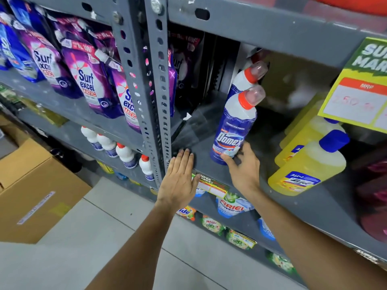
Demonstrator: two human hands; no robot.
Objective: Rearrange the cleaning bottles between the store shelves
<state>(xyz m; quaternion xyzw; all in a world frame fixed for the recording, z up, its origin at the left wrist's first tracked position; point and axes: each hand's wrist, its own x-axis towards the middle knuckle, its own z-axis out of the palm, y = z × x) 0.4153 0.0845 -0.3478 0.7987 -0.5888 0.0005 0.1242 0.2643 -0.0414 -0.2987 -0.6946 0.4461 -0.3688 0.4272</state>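
Head view of a grey steel shelf (261, 185) in a store aisle. A blue-and-white Domex bottle (234, 126) with an orange collar and clear cap stands upright on the shelf, just right of the perforated upright (156, 97); a second bottle (246, 77) of the same kind stands directly behind it. The right hand (243, 170) reaches in from below and right, its fingers (227, 159) closed loosely around the base of the front bottle: the thumb touches the lower left of the label, and the other fingers curl around the right side, partly hidden behind the bottle. The bottle's base rests on the shelf, at the fingertips, with the neck leaning slightly right. The left hand (179, 176) lies flat and open, palm down, at the shelf's front edge beside the upright, its fingers extended together and holding nothing; it sits near the bottle but apart from it. Yellow bottles (307, 164) with blue caps stand to the right on the same shelf, beneath a yellow price tag (360, 95). Purple Surf excel pouches (88, 80) fill the adjoining shelf to the left, and small white bottles (125, 153) with red caps line the shelf below them. Cardboard boxes (35, 185) sit on the tiled floor at lower left.
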